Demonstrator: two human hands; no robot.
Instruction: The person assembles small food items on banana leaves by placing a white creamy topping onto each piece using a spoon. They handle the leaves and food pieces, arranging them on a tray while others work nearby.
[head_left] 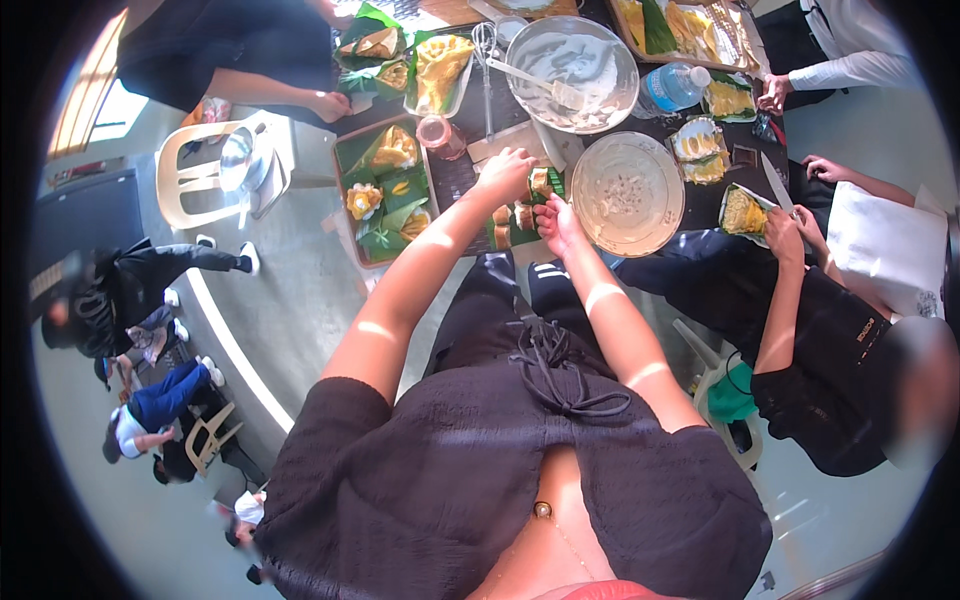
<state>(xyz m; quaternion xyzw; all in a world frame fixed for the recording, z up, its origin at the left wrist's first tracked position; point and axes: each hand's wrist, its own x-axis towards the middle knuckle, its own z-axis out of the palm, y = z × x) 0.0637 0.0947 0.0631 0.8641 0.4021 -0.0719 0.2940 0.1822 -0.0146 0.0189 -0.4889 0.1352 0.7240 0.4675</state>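
Food pieces golden-brown; leaf green; bowl cream-coloured; jar reddish; trousers black, white stripes; bottle bluish, cap white

Both arms reach out toward the far side, bare below the elbow, bright patches of sun on the skin. The left forearm slants in to the right, and the left hand is farther out, back upward, fingers bent. The right forearm angles in leftward, the right hand just nearer, its fingers curled. The hands are near each other; from here I can't tell how tightly the fingertips close.
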